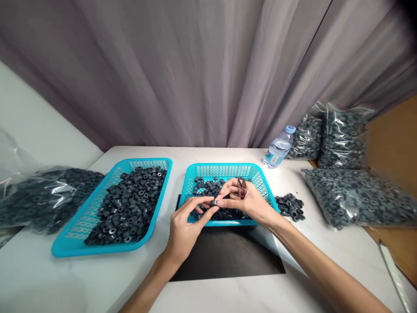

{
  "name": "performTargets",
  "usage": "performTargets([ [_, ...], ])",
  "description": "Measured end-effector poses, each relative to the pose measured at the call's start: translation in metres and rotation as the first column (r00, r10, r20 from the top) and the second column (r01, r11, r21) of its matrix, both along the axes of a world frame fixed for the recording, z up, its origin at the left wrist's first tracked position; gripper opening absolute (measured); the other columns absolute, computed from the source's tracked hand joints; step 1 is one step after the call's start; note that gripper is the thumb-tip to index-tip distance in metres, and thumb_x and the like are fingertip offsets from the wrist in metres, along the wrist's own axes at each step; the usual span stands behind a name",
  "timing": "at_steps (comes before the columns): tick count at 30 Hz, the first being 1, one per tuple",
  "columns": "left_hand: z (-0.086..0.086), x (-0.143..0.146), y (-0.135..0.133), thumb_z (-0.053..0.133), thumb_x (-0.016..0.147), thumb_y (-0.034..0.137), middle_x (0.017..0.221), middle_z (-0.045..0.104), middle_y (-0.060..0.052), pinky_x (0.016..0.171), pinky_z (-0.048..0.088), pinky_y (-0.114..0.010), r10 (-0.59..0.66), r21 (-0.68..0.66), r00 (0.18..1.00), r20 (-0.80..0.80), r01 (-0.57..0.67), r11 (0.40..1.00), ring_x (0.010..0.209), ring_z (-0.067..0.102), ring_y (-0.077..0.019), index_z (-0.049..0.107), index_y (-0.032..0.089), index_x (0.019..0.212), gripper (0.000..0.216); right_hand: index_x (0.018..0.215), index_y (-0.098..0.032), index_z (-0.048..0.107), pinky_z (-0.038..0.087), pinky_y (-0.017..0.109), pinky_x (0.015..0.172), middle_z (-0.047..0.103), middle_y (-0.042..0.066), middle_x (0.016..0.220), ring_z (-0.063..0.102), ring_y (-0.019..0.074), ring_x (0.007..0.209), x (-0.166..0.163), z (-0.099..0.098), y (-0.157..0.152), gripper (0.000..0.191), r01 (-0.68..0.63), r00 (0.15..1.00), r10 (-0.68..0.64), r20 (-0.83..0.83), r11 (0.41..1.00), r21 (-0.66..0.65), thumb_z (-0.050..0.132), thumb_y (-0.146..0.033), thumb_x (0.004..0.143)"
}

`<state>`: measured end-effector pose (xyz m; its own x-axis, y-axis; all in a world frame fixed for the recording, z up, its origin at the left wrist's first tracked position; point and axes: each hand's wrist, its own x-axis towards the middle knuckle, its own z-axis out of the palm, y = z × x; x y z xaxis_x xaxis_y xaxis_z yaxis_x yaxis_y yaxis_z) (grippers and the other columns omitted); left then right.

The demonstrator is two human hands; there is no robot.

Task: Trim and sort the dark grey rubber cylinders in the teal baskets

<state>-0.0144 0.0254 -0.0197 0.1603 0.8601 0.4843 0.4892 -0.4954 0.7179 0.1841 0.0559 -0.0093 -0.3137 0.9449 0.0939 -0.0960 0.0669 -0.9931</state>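
Note:
My left hand (pixel 187 219) pinches a small black ring-shaped part (pixel 214 201) between thumb and fingertips, over the front of the right-hand blue basket (pixel 224 223). My right hand (pixel 243 198) meets it there, its thumb and forefinger closed at the same part. Tucked in the right hand's curled fingers is a small pair of nippers (pixel 241 182), its jaws pointing up and its handles mostly hidden. Black parts (pixel 208 187) lie in the basket beneath both hands, partly covered by them.
At left stands a fuller blue basket (pixel 153 226) of black parts, beside a clear bag (pixel 58 191) of them. A loose pile (pixel 289 206), a water bottle (pixel 279 150) and filled bags (pixel 358 195) are at right. A black sheet (pixel 224 256) lies in front.

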Motion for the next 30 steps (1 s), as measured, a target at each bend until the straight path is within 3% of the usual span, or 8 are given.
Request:
performTargets([
  [3,-0.001,0.001,-0.002,0.071,0.09,0.032,0.09,0.073,0.0,0.074,0.055,-0.029,0.005,-0.021,1.0,0.024,-0.004,1.0,0.074,0.066,-0.0154,0.069,0.024,0.101,0.013,0.092,-0.018,0.061,0.04,0.027,0.062,0.071,0.003,0.087,0.057,0.0113,0.068,0.001,-0.002,-0.001,0.038,-0.039,0.999,0.039,0.001,0.999,0.029,0.085,-0.041,0.074],
  [7,-0.008,0.0,-0.007,0.07,0.091,0.029,0.098,0.074,-0.002,0.079,0.058,-0.032,0.05,0.05,0.999,0.001,-0.05,0.998,0.078,0.068,-0.0167,0.067,0.025,0.108,0.018,0.096,-0.02,0.061,0.038,0.027,0.059,0.07,0.002,0.088,0.058,0.0125,0.069,0.001,-0.002,-0.005,0.035,0.0,0.997,-0.005,0.073,0.998,0.064,0.082,-0.041,0.077],
  [12,-0.016,0.0,-0.01,0.073,0.088,0.024,0.096,0.074,-0.001,0.084,0.059,-0.034,0.09,0.091,0.995,0.053,-0.095,0.991,0.082,0.071,-0.0178,0.065,0.025,0.106,0.02,0.096,-0.023,0.067,0.037,0.029,0.058,0.071,0.002,0.094,0.054,0.0127,0.069,0.002,0.003,-0.014,0.019,0.043,0.968,-0.114,0.223,0.953,0.298,0.073,-0.038,0.087],
  [15,-0.018,0.001,-0.011,0.073,0.088,0.02,0.096,0.073,0.0,0.085,0.061,-0.033,0.053,0.043,0.986,0.157,-0.06,0.997,0.087,0.073,-0.0185,0.064,0.025,0.108,0.023,0.101,-0.025,0.068,0.037,0.03,0.058,0.071,0.001,0.094,0.048,0.0125,0.065,0.003,0.007,-0.018,0.015,0.024,0.949,-0.14,0.283,0.926,0.376,0.071,-0.035,0.09],
  [22,-0.015,0.004,-0.013,0.073,0.089,0.021,0.097,0.076,0.0,0.089,0.062,-0.032,0.05,-0.066,0.962,0.268,-0.033,0.997,0.089,0.074,-0.0178,0.069,0.023,0.101,0.013,0.109,-0.026,0.066,0.037,0.029,0.059,0.073,-0.001,0.097,0.046,0.012,0.066,0.007,0.01,-0.018,0.023,0.02,0.953,-0.13,0.272,0.927,0.375,0.074,-0.029,0.089],
  [26,-0.01,0.006,-0.013,0.073,0.089,0.023,0.09,0.077,0.002,0.081,0.064,-0.027,0.043,-0.178,0.926,0.375,0.026,0.984,0.08,0.076,-0.0157,0.072,0.023,0.099,0.01,0.11,-0.026,0.069,0.039,0.029,0.061,0.073,0.0,0.096,0.049,0.0127,0.067,0.007,0.008,-0.017,0.021,0.011,0.952,-0.125,0.28,0.926,0.378,0.073,-0.031,0.09],
  [30,-0.007,0.007,-0.013,0.07,0.092,0.022,0.088,0.078,0.004,0.08,0.064,-0.022,0.025,-0.206,0.914,0.405,0.064,0.977,0.078,0.076,-0.013,0.074,0.025,0.102,0.011,0.103,-0.026,0.074,0.043,0.03,0.069,0.074,0.0,0.098,0.059,0.0143,0.079,0.005,0.005,-0.013,0.012,-0.021,0.962,-0.099,0.254,0.902,0.431,0.07,-0.029,0.092],
])
